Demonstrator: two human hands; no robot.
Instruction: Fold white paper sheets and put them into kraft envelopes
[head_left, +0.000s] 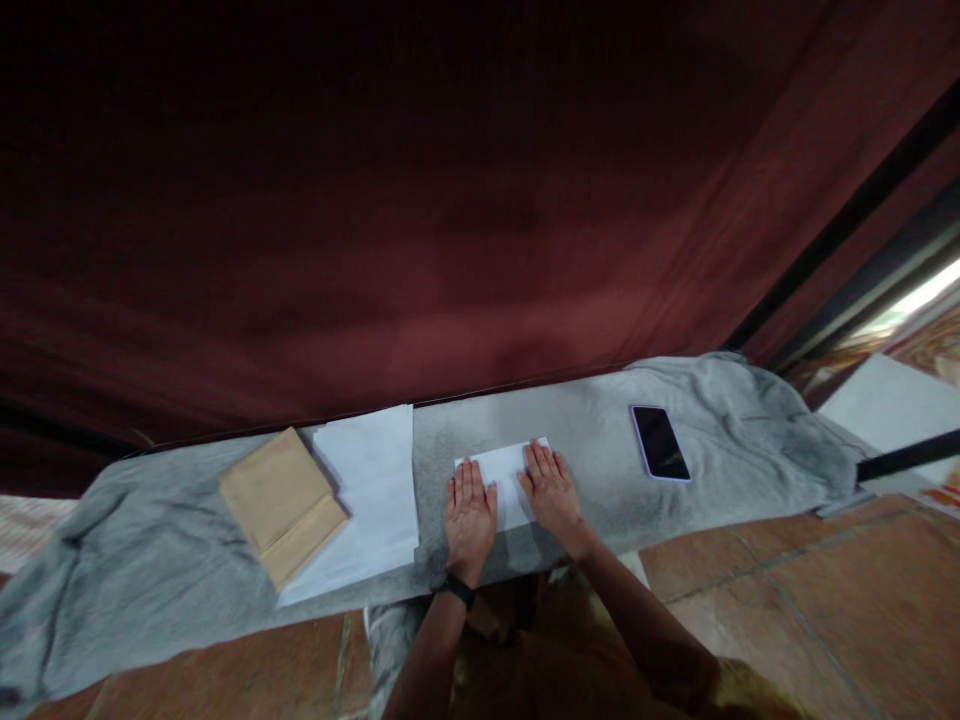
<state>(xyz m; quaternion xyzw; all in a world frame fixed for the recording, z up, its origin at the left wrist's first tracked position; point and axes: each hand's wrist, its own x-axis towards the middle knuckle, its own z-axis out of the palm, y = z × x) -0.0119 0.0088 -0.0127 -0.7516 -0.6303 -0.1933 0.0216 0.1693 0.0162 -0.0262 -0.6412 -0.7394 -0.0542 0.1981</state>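
A small white sheet of paper (pixel 504 467), perhaps folded, lies on the grey cloth in front of me. My left hand (pixel 471 510) rests flat on its left side, fingers stretched out and pointing away from me. On the right side of the paper lies my right hand (pixel 551 488), also flat with its fingers extended. Between the two hands the middle of the paper shows. Neither hand grips anything. Parts of the paper are hidden under the palms.
Left of my hands is a stack of white paper (pixel 371 490), partly covered by a brown paper envelope (pixel 277 495). A phone (pixel 661 443) lies to the right. The grey cloth (pixel 592 430) covers the narrow surface, against a dark red wall (pixel 450 250). Below are floor tiles (pixel 847 580).
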